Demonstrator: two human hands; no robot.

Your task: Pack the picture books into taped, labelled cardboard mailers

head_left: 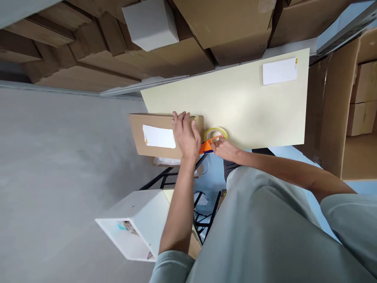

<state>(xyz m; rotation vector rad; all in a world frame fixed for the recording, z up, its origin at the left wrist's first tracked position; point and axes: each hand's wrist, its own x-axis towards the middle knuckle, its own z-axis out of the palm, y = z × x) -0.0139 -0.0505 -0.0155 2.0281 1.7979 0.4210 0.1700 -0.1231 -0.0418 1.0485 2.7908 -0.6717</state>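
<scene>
A brown cardboard box (136, 133) with a white label (159, 136) on its near face rests at the left end of the cream tabletop (235, 98). My left hand (186, 135) lies on the box's right part, fingers stretched over its upper edge. Just to the right, my right hand (225, 149) is closed round an orange tape dispenser (207, 146) fitted with a roll of yellowish tape (216, 131). The dispenser's front end sits close by the box's lower right corner; whether it touches the box I cannot tell.
A white label sheet (279, 71) lies on the tabletop's right part. Stacked cardboard boxes (176, 59) and a white box (151, 24) line the back. At right stands a large open carton (335, 106) with smaller boxes inside. A white open box (138, 224) is below left, near black metal legs (203, 224).
</scene>
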